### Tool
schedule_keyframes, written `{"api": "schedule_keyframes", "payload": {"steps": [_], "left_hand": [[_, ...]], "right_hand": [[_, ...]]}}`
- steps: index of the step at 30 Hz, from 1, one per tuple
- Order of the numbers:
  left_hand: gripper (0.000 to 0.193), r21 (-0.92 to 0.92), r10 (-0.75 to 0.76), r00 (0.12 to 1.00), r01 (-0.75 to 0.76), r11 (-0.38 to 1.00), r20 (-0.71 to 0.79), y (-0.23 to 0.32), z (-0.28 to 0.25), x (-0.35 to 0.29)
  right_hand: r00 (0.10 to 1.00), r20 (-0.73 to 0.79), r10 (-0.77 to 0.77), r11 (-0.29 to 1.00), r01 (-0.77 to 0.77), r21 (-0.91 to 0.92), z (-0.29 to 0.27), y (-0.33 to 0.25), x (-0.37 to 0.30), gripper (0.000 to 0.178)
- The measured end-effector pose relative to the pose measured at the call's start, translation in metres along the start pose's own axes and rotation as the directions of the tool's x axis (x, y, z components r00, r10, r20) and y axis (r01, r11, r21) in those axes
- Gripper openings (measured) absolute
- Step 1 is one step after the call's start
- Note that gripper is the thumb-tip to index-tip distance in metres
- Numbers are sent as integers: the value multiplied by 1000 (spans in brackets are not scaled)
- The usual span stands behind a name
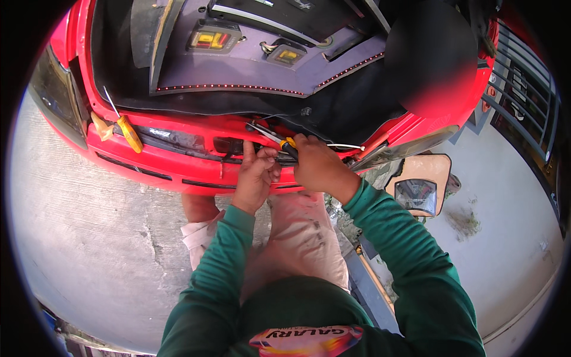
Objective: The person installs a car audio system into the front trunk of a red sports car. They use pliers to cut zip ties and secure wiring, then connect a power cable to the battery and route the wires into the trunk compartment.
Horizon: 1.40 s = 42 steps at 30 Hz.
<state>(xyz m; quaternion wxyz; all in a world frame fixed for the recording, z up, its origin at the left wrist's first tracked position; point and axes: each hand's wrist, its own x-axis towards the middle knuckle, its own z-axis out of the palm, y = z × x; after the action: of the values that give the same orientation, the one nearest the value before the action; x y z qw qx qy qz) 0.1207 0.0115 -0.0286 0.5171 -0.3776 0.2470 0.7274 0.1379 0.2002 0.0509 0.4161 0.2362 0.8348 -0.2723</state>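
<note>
Red bumper (193, 168) running beside purple-lined compartment (184, 72), looking stiff, slick; edges likely offering best hold. Right grip (319, 163), wrapped tight, holding pliers (269, 134) (probably light, sturdy). Left grip (256, 174) sitting half-curled nearby; no telling whether pinching anything.

Nearer the person than the bumper (193, 171), dark capitals run across the bright print (306, 345) on the shirt (291, 303). Right of the bumper, faint pale letters mark a dark pane (416, 199). Beyond the bumper, a black panel (279, 19) bears a small unclear white mark.
</note>
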Motion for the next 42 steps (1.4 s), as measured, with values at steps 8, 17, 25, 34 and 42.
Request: {"api": "schedule_keyframes", "payload": {"steps": [8, 17, 25, 34, 42], "left_hand": [[76, 500, 250, 968, -216, 839, -2, 14, 14, -71], [32, 992, 928, 366, 72, -108, 75, 186, -75, -141], [21, 975, 948, 279, 112, -193, 155, 188, -104, -103], [19, 987, 972, 210, 93, -131, 109, 193, -111, -91], [30, 993, 974, 227, -117, 19, 8, 201, -106, -90]], "right_hand": [[991, 123, -59, 998, 54, 43, -74, -18, -46, 42], [997, 21, -79, 995, 78, 63, -40, -48, -67, 47], [972, 35, -233, 968, 229, 100, 1, -88, -76, 50], [974, 11, -227, 973, 226, 58, 10, -89, -74, 46], [975, 36, -221, 972, 217, 94, 11, -100, -81, 44]]}}
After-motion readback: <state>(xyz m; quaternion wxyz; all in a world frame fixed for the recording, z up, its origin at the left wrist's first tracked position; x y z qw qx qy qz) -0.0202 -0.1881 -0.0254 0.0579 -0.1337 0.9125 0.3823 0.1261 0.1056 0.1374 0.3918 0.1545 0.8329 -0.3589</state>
